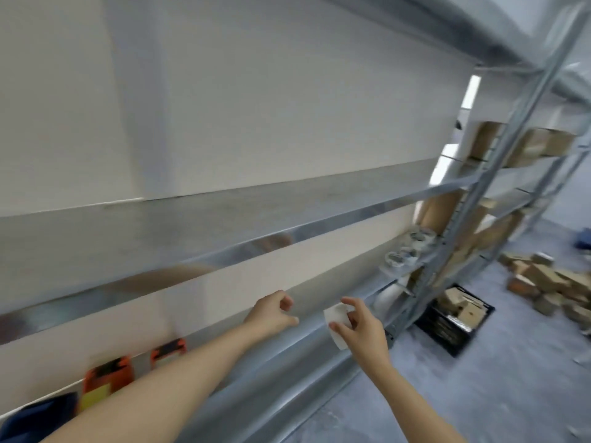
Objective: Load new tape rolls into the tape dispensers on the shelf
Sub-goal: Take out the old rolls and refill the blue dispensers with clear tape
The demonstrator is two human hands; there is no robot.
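fingers [347, 303] pinch white scrap [334, 318] (blurred)

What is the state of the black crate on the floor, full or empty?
Partly filled: the black crate holds a few cardboard boxes at its far end; blur hides the rest.

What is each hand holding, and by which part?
Right hand pinches a small white paper-like piece at its right edge. Left hand holds nothing.
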